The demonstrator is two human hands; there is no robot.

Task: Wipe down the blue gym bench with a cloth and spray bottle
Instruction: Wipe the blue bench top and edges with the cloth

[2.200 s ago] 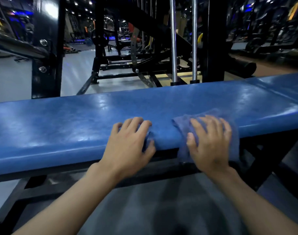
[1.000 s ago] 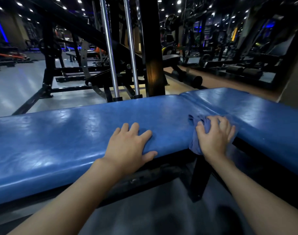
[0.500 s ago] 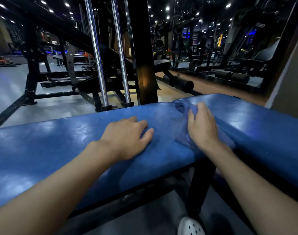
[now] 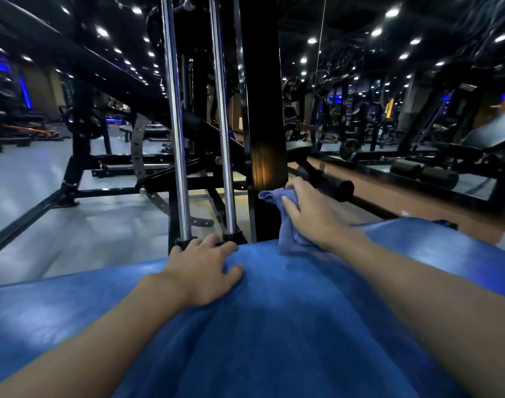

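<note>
The blue padded gym bench (image 4: 274, 326) fills the lower half of the head view, very close beneath me. My left hand (image 4: 205, 271) lies flat on its far edge, fingers spread, holding nothing. My right hand (image 4: 308, 214) grips a bunched blue cloth (image 4: 285, 225) and holds it at the bench's far edge, partly lifted above the padding beside a black upright post. No spray bottle is in view.
A thick black post (image 4: 264, 119) and two chrome guide rods (image 4: 176, 124) rise right behind the bench. Black machine frames (image 4: 81, 168) stand on the grey floor to the left. More benches and roller pads (image 4: 423, 170) lie to the right.
Both hands have slid across the bench top to its far edge. The cloth is now bunched and raised in my right hand. My head has come forward and lower over the bench.
</note>
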